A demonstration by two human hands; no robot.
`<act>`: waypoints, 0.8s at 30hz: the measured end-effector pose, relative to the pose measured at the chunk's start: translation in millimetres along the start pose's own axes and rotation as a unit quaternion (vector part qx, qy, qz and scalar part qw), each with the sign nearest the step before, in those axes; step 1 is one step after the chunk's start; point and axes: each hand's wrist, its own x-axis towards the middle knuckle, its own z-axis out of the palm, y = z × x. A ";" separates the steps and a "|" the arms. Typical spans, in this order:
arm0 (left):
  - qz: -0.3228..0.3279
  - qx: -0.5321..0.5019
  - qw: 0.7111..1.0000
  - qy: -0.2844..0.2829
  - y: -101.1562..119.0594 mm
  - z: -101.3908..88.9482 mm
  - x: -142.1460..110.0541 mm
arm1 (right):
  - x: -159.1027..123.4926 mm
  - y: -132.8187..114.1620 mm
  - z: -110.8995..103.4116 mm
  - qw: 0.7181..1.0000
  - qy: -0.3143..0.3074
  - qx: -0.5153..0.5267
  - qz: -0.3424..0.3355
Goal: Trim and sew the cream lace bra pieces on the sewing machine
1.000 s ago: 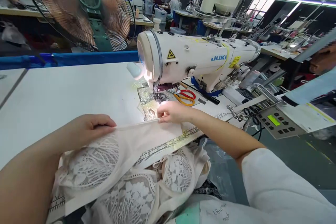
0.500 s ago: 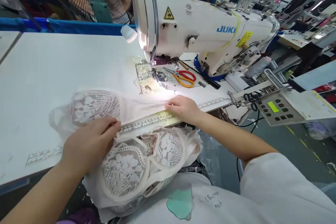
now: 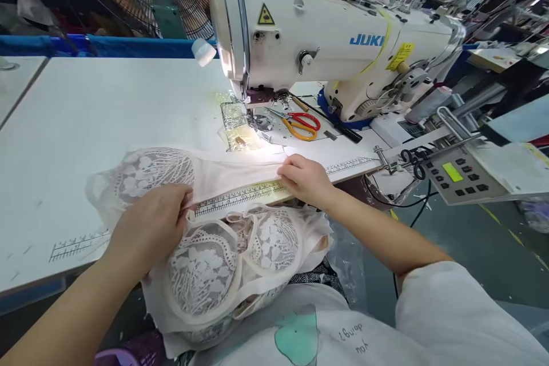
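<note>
A pale lace bra [image 3: 234,174] lies on the white table with one wing drawn out straight along a printed ruler strip [image 3: 240,199]. My right hand [image 3: 303,179] pinches the end of that wing. My left hand [image 3: 156,220] has its fingers closed on the bra's lower edge beside the lace cup. More pale lace bras [image 3: 206,274] rest in a pile on my lap, hanging below the table edge. The sewing machine [image 3: 300,34] stands just beyond the wing, its needle area lit; nothing of the bra is under the presser foot.
Scissors [image 3: 302,126] with red and orange handles lie on the machine bed. A control panel [image 3: 458,177] juts out at the right. Behind the table's blue edge stands a fan [image 3: 163,0]. A purple basket [image 3: 135,350] sits below at the left.
The bra's lace cup has swung from the lap side onto the tabletop, and my left hand has shifted to its lower edge. My right hand has moved slightly right; the view has tilted down.
</note>
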 end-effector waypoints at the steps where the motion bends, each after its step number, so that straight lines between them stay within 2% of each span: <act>1: -0.011 -0.002 1.000 -0.007 2.0 -2.1 1.1 | -0.3 -1.2 0.1 1.000 0.004 0.025 0.000; 5: -0.021 -0.004 1.000 0.002 4.9 -4.8 3.4 | 2.8 -2.1 0.4 0.994 -0.010 0.108 0.017; 8: -0.030 -0.005 0.999 0.011 3.0 -1.2 4.4 | 7.8 1.1 1.2 0.995 -0.042 0.086 0.028; 10: -0.025 -0.014 0.999 0.018 -0.5 2.6 4.5 | 9.8 3.3 1.9 0.997 -0.060 0.051 0.012; 13: 0.058 -0.067 0.994 0.068 -9.1 9.5 2.8 | 7.9 6.2 2.1 0.997 -0.073 0.010 -0.021; 17: 0.176 -0.093 0.968 0.153 -18.3 17.9 -0.8 | -0.1 13.1 -0.9 0.997 -0.070 -0.026 -0.028; 21: 0.247 -0.075 0.948 0.187 -17.8 21.5 0.9 | -5.7 22.2 -5.0 0.997 -0.050 -0.055 -0.035; 24: 0.268 -0.050 0.941 0.198 -16.2 20.9 3.4 | -6.9 25.4 -6.4 0.996 -0.048 -0.069 -0.030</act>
